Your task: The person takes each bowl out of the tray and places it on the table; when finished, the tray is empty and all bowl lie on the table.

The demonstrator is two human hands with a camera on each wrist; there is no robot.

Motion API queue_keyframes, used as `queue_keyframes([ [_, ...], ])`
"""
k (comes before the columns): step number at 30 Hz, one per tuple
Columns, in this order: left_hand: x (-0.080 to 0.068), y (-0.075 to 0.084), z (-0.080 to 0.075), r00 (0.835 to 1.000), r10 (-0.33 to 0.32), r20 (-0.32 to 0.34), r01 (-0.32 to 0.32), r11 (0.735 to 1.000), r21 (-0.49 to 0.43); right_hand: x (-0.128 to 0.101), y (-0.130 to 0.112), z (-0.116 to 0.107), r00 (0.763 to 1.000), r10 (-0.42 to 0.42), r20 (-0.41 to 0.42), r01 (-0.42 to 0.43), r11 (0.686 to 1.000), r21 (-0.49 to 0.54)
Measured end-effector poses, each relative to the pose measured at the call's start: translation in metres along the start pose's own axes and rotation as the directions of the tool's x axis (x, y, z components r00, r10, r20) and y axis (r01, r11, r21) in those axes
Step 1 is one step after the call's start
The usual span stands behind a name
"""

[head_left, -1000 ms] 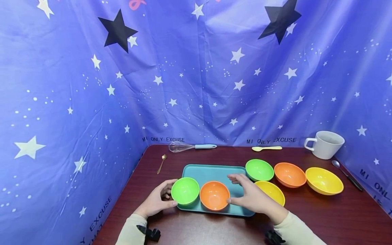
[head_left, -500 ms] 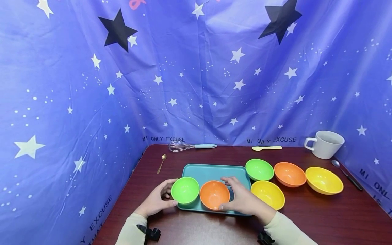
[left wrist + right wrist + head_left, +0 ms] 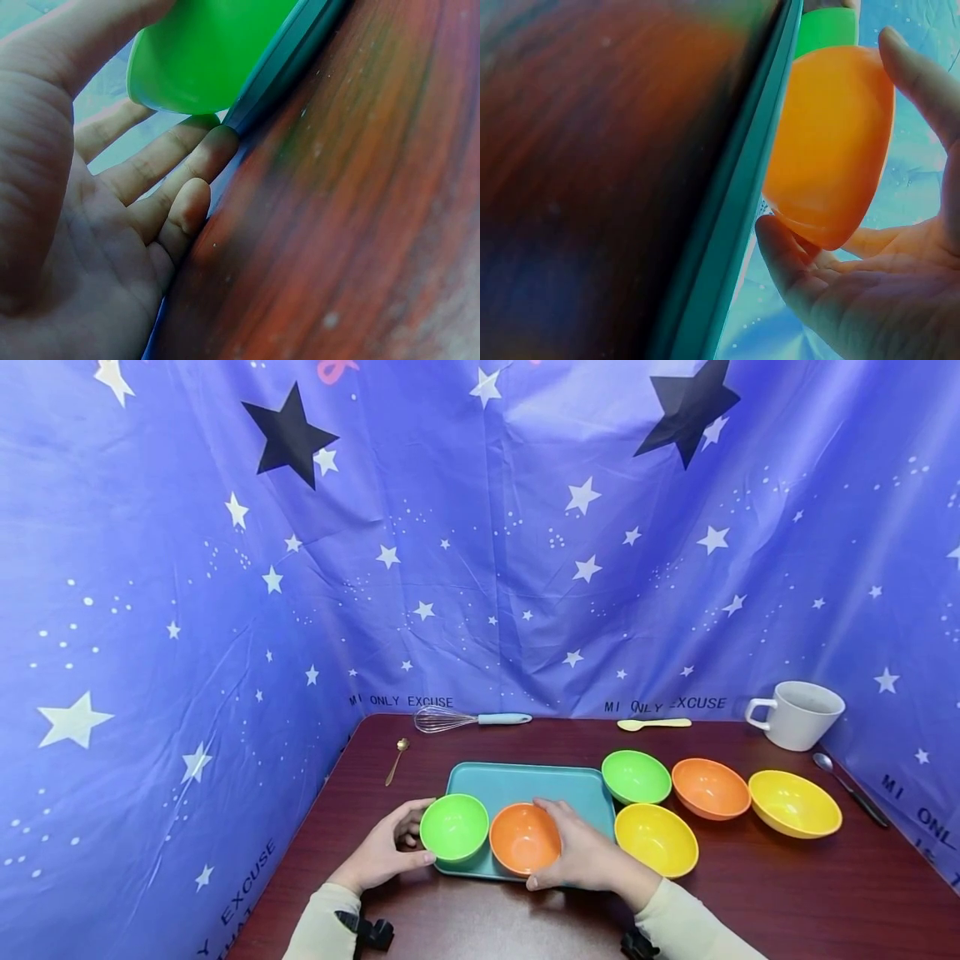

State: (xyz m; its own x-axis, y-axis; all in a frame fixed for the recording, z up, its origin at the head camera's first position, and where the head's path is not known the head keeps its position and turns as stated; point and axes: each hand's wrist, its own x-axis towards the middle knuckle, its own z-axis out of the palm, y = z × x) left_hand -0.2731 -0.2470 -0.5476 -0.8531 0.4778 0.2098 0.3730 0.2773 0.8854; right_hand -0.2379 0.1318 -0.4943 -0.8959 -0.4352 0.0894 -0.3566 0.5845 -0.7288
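your right hand (image 3: 577,853) has come leftward since the earlier frame and now wraps the right side of the orange bowl (image 3: 525,839); your left hand (image 3: 390,852) and the green bowl (image 3: 453,828) have stayed put. both bowls are upright, side by side along the near edge of the tray (image 3: 487,781), green by the near left corner, orange about midway; you can't tell from these views whether either is slightly raised.

on the right, your thumb is at the near side of the orange rim and your fingers curl round the far side, a wide pinch with a gap at the palm, probably to keep the bowl level and its inside untouched. on the left, your thumb is at the green bowl's near side and your fingers, spread a little, meet its outer wall low down by the tray's edge, likely to steady it.

a yellow bowl (image 3: 657,840) stands just by the tray's right edge and a second green bowl (image 3: 636,777) by its far right corner; a second orange bowl (image 3: 711,788) and a second yellow bowl (image 3: 795,803) continue toward the right edge of the table (image 3: 450,931), perhaps grouped to stay out of your hands' way.
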Motion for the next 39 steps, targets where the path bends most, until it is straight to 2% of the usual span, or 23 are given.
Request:
queue_keyframes([
  [8,-0.004,-0.002,0.002,1.000,0.005,0.000,-0.005,1.000,-0.010,0.001,-0.003,0.005,1.000,0.001,0.009,-0.001,1.000,-0.021],
  [22,-0.001,-0.001,-0.001,1.000,0.001,-0.005,-0.001,1.000,0.001,0.010,-0.005,0.004,1.000,0.022,0.004,-0.022,0.999,-0.049],
  [39,0.000,0.001,0.001,1.000,0.004,0.000,-0.004,1.000,0.010,0.001,-0.013,-0.008,0.997,0.019,-0.081,-0.022,0.999,-0.030],
])
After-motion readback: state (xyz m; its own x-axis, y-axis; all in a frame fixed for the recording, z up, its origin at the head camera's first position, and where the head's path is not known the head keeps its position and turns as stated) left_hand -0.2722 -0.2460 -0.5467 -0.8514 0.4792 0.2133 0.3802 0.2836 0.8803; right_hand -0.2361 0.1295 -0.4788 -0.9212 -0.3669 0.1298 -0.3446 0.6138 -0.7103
